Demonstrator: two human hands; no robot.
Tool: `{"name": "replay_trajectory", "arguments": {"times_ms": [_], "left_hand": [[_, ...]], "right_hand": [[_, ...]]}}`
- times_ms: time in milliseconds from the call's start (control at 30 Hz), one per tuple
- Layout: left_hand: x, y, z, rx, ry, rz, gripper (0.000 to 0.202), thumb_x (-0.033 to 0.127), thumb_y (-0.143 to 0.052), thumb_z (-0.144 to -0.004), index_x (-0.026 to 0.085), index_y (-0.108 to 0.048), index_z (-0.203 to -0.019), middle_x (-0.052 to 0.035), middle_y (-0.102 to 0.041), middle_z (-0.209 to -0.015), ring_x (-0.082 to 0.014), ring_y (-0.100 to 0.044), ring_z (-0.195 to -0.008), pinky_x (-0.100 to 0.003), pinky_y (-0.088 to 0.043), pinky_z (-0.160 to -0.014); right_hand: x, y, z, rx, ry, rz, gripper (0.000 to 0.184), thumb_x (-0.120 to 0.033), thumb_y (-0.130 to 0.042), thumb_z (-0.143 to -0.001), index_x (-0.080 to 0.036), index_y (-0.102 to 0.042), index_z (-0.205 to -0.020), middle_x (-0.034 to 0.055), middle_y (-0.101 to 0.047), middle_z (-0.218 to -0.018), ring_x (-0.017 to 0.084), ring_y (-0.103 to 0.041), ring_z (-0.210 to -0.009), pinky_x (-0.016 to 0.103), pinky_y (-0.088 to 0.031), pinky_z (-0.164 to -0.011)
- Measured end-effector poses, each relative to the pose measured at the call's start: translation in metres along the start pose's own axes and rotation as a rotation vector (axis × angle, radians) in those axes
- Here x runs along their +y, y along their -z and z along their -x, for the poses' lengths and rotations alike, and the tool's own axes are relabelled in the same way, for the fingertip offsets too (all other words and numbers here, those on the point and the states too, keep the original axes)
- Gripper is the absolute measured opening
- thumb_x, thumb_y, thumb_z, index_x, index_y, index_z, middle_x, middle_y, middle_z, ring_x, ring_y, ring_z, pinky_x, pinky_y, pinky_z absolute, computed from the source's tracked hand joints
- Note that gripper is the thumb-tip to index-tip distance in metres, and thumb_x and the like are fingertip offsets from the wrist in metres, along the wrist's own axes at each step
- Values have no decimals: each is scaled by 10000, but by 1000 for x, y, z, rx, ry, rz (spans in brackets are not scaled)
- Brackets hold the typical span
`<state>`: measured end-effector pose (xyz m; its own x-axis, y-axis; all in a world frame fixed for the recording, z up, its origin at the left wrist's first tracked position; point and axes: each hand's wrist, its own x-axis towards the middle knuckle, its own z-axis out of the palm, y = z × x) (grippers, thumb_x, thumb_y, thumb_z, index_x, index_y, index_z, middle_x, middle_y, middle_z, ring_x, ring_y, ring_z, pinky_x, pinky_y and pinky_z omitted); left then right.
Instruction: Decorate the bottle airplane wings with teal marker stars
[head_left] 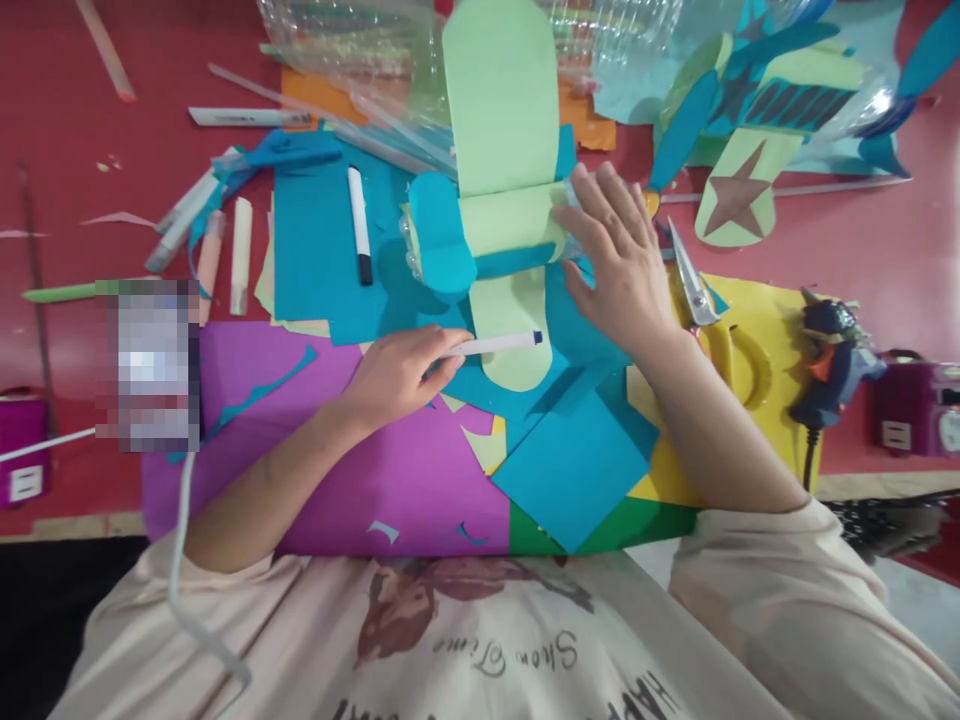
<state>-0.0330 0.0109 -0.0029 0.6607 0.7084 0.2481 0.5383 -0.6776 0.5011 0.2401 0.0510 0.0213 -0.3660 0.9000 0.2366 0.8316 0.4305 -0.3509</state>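
Note:
My left hand (409,375) pinches a slim white marker (499,344) with a dark blue end, which points to the right over the lower wing of a paper-covered model plane (510,215). The plane has long light green wings, a green and blue body and a rounded blue tail piece (442,235); some clear plastic shows at its tail end. My right hand (619,255) lies with fingers spread on the other end of the body, hiding part of it. Blue paper sheets (315,240) lie under the plane. A second white marker (360,225) with a black end lies left of it.
Scissors (701,310) with yellow handles and a blue glue gun (832,370) lie on yellow paper at right. A decorated model (780,100) stands back right. Clear plastic bottles (337,40) lie at the back. A blurred-out device (154,365) with a white cable sits left, on purple paper (315,480).

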Motion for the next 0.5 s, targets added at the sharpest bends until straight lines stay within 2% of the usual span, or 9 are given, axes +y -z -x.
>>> {"name": "replay_trajectory", "arguments": {"times_ms": [100, 167, 233, 267, 300, 333, 400, 433, 500], "left_hand": [[-1, 0, 1, 53, -24, 4, 252, 302, -369, -1031, 187, -587, -1087, -10, -677, -782, -132, -592, -596, -247, -425, -564], [-2, -1, 1, 66, 20, -2, 267, 332, -367, -1024, 183, -587, -1003, -5, -650, -722, -134, -579, -574, -248, -408, -539], [-3, -1, 2, 66, 80, -8, 299, 368, -362, -1010, 194, -552, -858, 6, -599, -648, -132, -553, -544, -248, -385, -513], [-3, -2, 2, 62, 98, -6, 307, 374, -362, -1003, 201, -523, -807, 13, -573, -620, -130, -539, -530, -249, -376, -505], [-3, -2, 2, 60, 103, 1, 304, 373, -363, -997, 206, -502, -784, 18, -554, -601, -129, -527, -519, -251, -368, -500], [-3, -2, 2, 64, 96, 8, 294, 368, -362, -994, 209, -497, -787, 22, -542, -591, -129, -518, -513, -254, -363, -497], [-2, -2, 1, 78, 67, 16, 272, 352, -352, -998, 208, -509, -829, 27, -532, -583, -131, -512, -510, -260, -357, -499], [-1, -2, 0, 86, 53, 17, 270, 345, -345, -1003, 208, -510, -839, 29, -529, -580, -131, -511, -509, -261, -353, -499], [-1, -1, 0, 107, 40, 11, 283, 337, -333, -1014, 209, -493, -818, 27, -528, -584, -126, -507, -507, -258, -343, -496]], "right_hand": [[-10, 10, 15, 92, -49, -5, 356, -262, -375, -983, -299, -505, -1313, 92, -514, -1482, 279, -373, -1463, 586, -327, -1174], [-18, 17, 31, 265, -101, -15, 308, -254, -340, -987, -282, -572, -1187, 106, -622, -1342, 271, -533, -1336, 550, -438, -1095], [-24, 22, 49, 481, -75, -91, 237, -238, -398, -965, -280, -610, -1060, 72, -708, -1142, 252, -667, -1131, 507, -520, -994], [-27, 23, 58, 496, -21, -150, 212, -228, -441, -941, -293, -620, -1033, 50, -728, -1073, 238, -699, -1041, 461, -559, -912], [-28, 23, 67, 397, 65, -222, 225, -225, -453, -927, -301, -622, -1053, 40, -737, -1028, 225, -713, -993, 418, -580, -845], [-29, 22, 74, 335, 208, -278, 232, -249, -464, -909, -292, -628, -1066, 46, -743, -979, 226, -723, -943, 397, -589, -784], [-26, 18, 85, 148, 386, -204, 281, -267, -450, -893, -281, -631, -1107, 62, -747, -1062, 245, -707, -1032, 435, -571, -861], [-23, 15, 88, 92, 421, -170, 322, -231, -420, -884, -276, -630, -1124, 65, -743, -1105, 249, -694, -1083, 458, -553, -911], [-15, 10, 91, 26, 400, -147, 374, -155, -411, -856, -255, -623, -1147, 74, -740, -1137, 251, -669, -1150, 485, -516, -984]]}}
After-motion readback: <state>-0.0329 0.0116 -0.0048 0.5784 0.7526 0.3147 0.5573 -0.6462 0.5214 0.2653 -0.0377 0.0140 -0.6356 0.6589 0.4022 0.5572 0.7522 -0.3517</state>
